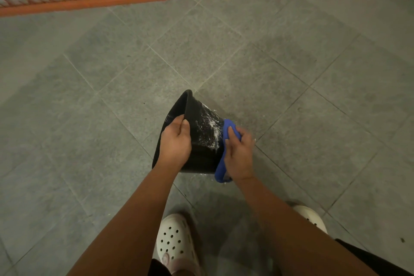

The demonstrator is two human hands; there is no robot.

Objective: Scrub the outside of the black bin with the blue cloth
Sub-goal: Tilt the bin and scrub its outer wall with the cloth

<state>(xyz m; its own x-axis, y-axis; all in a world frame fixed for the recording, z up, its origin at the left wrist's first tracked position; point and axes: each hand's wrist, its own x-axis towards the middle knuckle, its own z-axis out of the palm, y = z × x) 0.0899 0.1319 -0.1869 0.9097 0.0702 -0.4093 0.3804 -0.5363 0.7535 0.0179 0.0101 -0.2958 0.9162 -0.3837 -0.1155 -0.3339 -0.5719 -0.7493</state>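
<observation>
The left hand (175,141) grips the rim of the bin (201,139), tipped on its side; the right hand (238,154) presses the cloth (226,127) against its sudsy base end.

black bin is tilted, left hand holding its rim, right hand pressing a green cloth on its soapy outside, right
Not quite: the head view shows the cloth is blue, not green. Otherwise yes: the black bin is tilted, the left hand holds its rim and the right hand presses the cloth on its soapy outside.
</observation>
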